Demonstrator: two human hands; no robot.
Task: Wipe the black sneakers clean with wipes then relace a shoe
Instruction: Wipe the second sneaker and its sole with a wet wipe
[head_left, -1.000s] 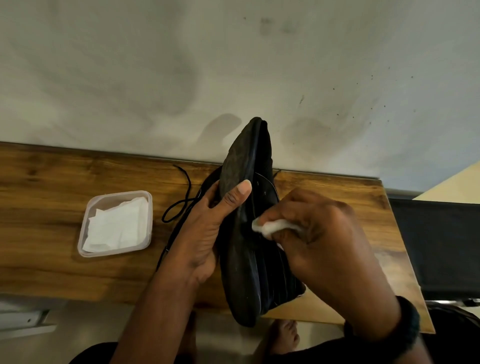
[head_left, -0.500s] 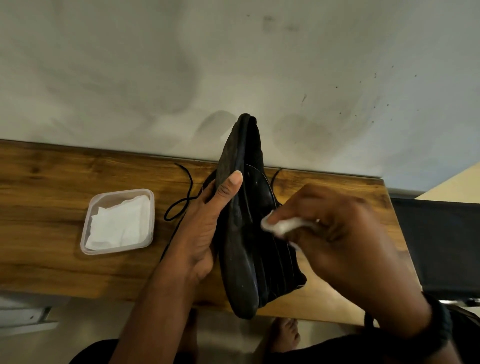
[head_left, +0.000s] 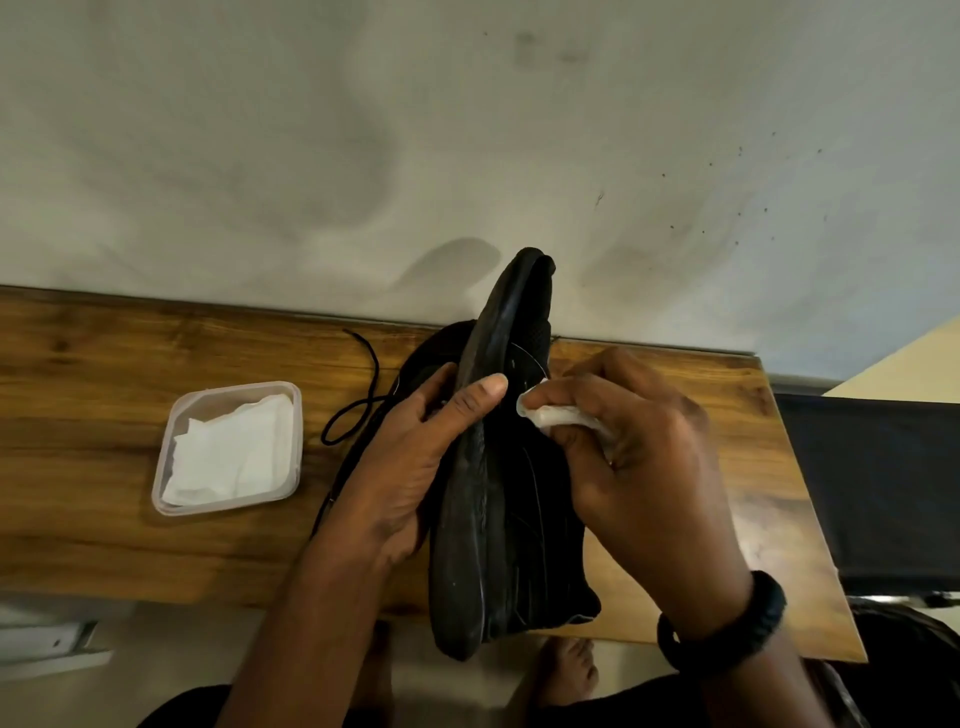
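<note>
A black sneaker is held on its side above the wooden table, sole edge facing me, toe pointing away. My left hand grips it from the left, thumb lying across the sole. My right hand pinches a folded white wipe and presses it against the sneaker's upper near the toe half. A second black sneaker lies on the table behind, mostly hidden by my left hand. A loose black lace curls on the table beside it.
A clear plastic tub holding white wipes sits on the table at the left. A plaster wall rises right behind the table. A black chair seat stands off the table's right end. Bare feet show below the front edge.
My right hand with the wipe has slid along the sneaker's upper toward the toe. The sneaker has tilted slightly in my left hand's grip.
</note>
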